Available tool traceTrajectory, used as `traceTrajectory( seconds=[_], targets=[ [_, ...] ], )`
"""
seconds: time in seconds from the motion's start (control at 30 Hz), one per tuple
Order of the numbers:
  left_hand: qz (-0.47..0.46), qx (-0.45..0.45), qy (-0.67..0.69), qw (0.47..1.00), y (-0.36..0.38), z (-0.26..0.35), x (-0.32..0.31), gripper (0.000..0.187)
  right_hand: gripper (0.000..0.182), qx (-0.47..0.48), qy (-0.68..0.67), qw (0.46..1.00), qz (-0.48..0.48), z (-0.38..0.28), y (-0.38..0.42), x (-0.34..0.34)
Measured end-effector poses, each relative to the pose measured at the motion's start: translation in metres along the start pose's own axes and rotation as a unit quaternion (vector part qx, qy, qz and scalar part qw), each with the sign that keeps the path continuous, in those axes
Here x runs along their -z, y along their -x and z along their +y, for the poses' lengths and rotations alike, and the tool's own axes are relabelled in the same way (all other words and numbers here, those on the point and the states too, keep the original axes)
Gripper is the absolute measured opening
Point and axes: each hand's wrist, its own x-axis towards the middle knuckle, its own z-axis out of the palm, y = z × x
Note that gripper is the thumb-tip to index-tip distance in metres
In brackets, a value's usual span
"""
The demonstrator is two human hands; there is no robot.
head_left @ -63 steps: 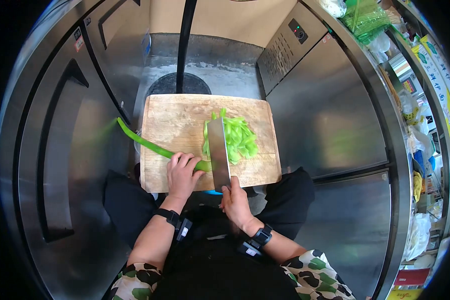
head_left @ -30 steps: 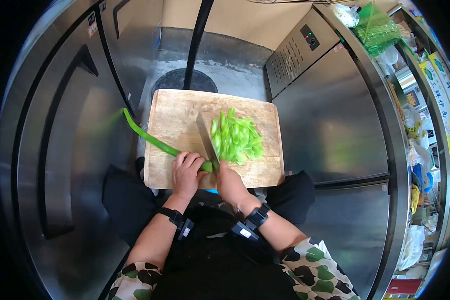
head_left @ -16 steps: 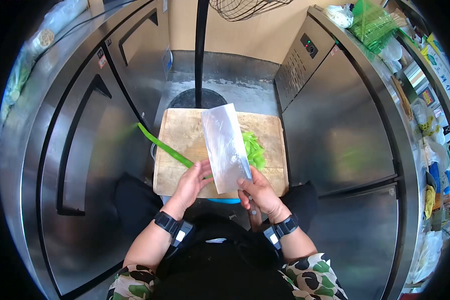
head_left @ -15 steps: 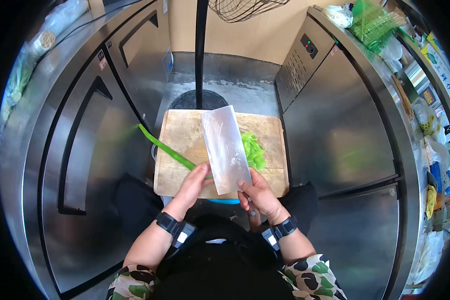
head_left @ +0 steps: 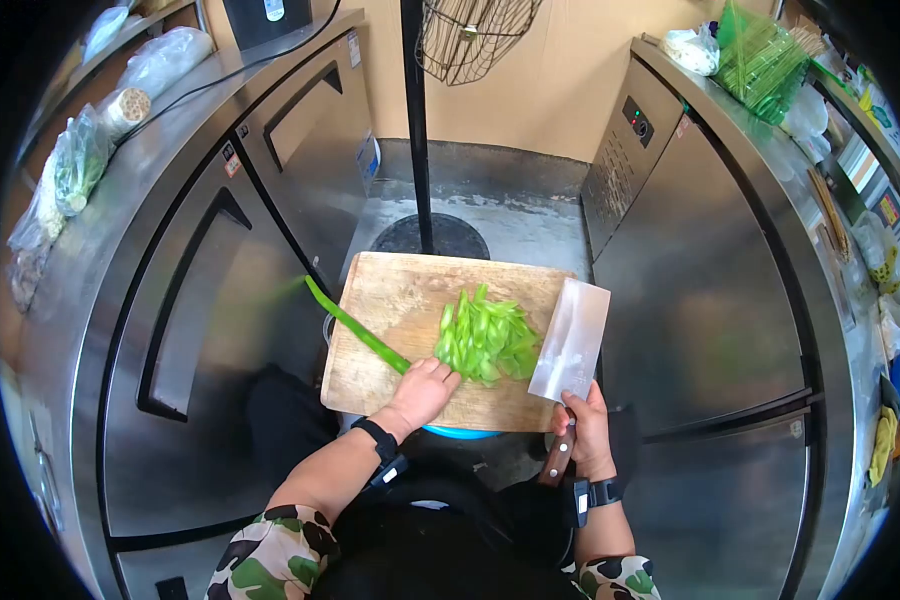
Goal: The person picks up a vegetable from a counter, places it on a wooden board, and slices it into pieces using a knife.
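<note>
A cleaver (head_left: 573, 340) with a broad steel blade and a wooden handle is in my right hand (head_left: 588, 430), its blade tilted over the right edge of the wooden cutting board (head_left: 390, 285). My left hand (head_left: 425, 392) has its fingers curled over the lower end of a long green celery stalk (head_left: 358, 327). From there the stalk slants up and left, past the board's left edge. Sliced celery (head_left: 485, 335) lies in a loose heap on the board, just right of my left fingertips. Part of the cleaver's handle is covered by my right fingers.
Steel refrigerated cabinets (head_left: 200, 330) flank me on the left and the right. A black pole on a round base (head_left: 460, 238) stands behind the board, with a wire fan cage (head_left: 475, 40) above. Bagged vegetables (head_left: 80, 160) rest on the left counter. Below the board shows a blue rim (head_left: 460, 433).
My right hand has carried the cleaver from the board's middle to its right edge, uncovering the celery slices. My left hand has moved slightly right, beside the heap. The view has shifted.
</note>
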Motion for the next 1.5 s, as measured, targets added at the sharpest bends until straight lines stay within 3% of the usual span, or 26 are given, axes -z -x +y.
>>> traceTrajectory(
  seconds=[0.07, 0.2, 0.23, 0.3, 0.37, 0.43, 0.5, 0.53, 0.57, 0.63, 0.67, 0.73, 0.77, 0.8, 0.83, 0.9, 0.93, 0.97, 1.03, 1.07, 1.1, 1.13, 1.23, 1.27, 1.5],
  targets=[
    [0.009, -0.007, 0.032, 0.999, -0.002, 0.0, 0.006, 0.016, 0.02, -0.003, -0.007, 1.0, 0.009, 0.001, -0.002, 0.001],
    [0.025, 0.085, 0.192, 0.977, 0.013, 0.018, 0.071, 0.021, 0.02, 0.008, 0.021, 1.0, 0.014, 0.002, 0.006, -0.003],
    [-0.068, 0.165, 0.294, 0.939, 0.03, 0.017, 0.094, 0.017, 0.019, 0.004, 0.033, 0.999, 0.006, 0.004, 0.008, -0.003],
    [-0.119, 0.243, 0.477, 0.836, 0.078, 0.012, 0.129, 0.012, 0.021, -0.008, 0.021, 1.0, 0.005, 0.007, 0.013, -0.007],
    [-0.167, 0.369, 0.594, 0.695, 0.135, 0.014, 0.178, 0.013, 0.025, -0.03, 0.014, 0.999, 0.006, 0.005, 0.017, -0.012],
    [-0.081, 0.502, 0.628, 0.59, 0.201, 0.031, 0.221, 0.012, 0.028, -0.042, 0.021, 0.999, 0.007, 0.007, 0.019, -0.009],
    [0.032, 0.552, 0.668, 0.498, 0.295, 0.053, 0.244, 0.016, 0.027, -0.046, 0.039, 0.998, 0.003, 0.004, 0.02, -0.009],
    [0.025, 0.615, 0.634, 0.468, 0.358, 0.065, 0.246, 0.019, 0.028, -0.048, 0.033, 0.998, 0.005, 0.005, 0.02, -0.009],
    [0.021, 0.655, 0.639, 0.402, 0.418, 0.083, 0.244, 0.023, 0.028, -0.045, 0.029, 0.999, 0.008, 0.005, 0.019, -0.008],
    [-0.054, 0.761, 0.558, 0.327, 0.514, 0.124, 0.24, 0.029, 0.028, -0.037, 0.019, 0.999, 0.011, 0.006, 0.017, -0.007],
    [-0.151, 0.787, 0.5, 0.328, 0.527, 0.135, 0.24, 0.028, 0.027, -0.027, 0.023, 0.999, 0.013, 0.005, 0.018, -0.008],
    [-0.429, 0.694, 0.347, 0.463, 0.502, 0.137, 0.242, 0.026, 0.028, -0.021, 0.015, 0.999, 0.02, 0.01, 0.016, -0.005],
    [-0.475, 0.638, 0.309, 0.522, 0.477, 0.131, 0.244, 0.025, 0.028, -0.017, 0.015, 0.999, 0.023, 0.011, 0.015, -0.002],
    [-0.453, 0.622, 0.311, 0.558, 0.439, 0.122, 0.248, 0.024, 0.027, -0.021, 0.034, 0.999, 0.025, 0.012, 0.014, -0.001],
    [-0.373, 0.64, 0.353, 0.572, 0.394, 0.107, 0.252, 0.023, 0.026, -0.015, 0.044, 0.998, 0.03, 0.012, 0.014, -0.003],
    [-0.144, 0.66, 0.486, 0.555, 0.292, 0.071, 0.248, 0.011, 0.023, 0.0, 0.083, 0.996, 0.041, 0.01, 0.013, -0.012],
    [-0.108, 0.653, 0.505, 0.554, 0.28, 0.07, 0.243, 0.011, 0.023, 0.012, 0.083, 0.996, 0.026, 0.009, 0.013, -0.011],
    [-0.059, 0.498, 0.51, 0.699, 0.192, 0.039, 0.237, 0.011, 0.021, 0.014, 0.146, 0.989, 0.03, 0.02, 0.01, -0.014],
    [-0.017, 0.402, 0.479, 0.781, 0.135, 0.005, 0.202, 0.005, 0.024, 0.007, 0.234, 0.972, 0.008, 0.031, 0.009, -0.012],
    [-0.023, 0.328, 0.379, 0.865, 0.118, -0.018, 0.173, 0.007, 0.03, -0.017, 0.264, 0.964, -0.009, 0.029, 0.013, -0.02],
    [-0.017, 0.304, 0.375, 0.876, 0.096, -0.03, 0.15, 0.014, 0.036, -0.059, 0.315, 0.947, -0.02, 0.031, 0.017, -0.025],
    [0.02, 0.212, 0.276, 0.937, 0.074, -0.037, 0.13, 0.023, 0.034, -0.057, 0.354, 0.933, -0.033, 0.034, 0.022, -0.033],
    [0.024, 0.168, 0.223, 0.96, 0.051, -0.048, 0.072, 0.033, 0.023, -0.007, 0.508, 0.857, -0.086, 0.042, 0.028, -0.053],
    [0.038, 0.16, 0.221, 0.961, 0.048, -0.048, 0.058, 0.034, 0.019, 0.082, 0.552, 0.824, -0.103, 0.058, 0.024, -0.046],
    [0.102, 0.182, 0.209, 0.955, 0.048, -0.038, 0.018, 0.038, 0.017, 0.069, 0.658, 0.74, -0.123, 0.066, 0.022, -0.07]
  ],
)
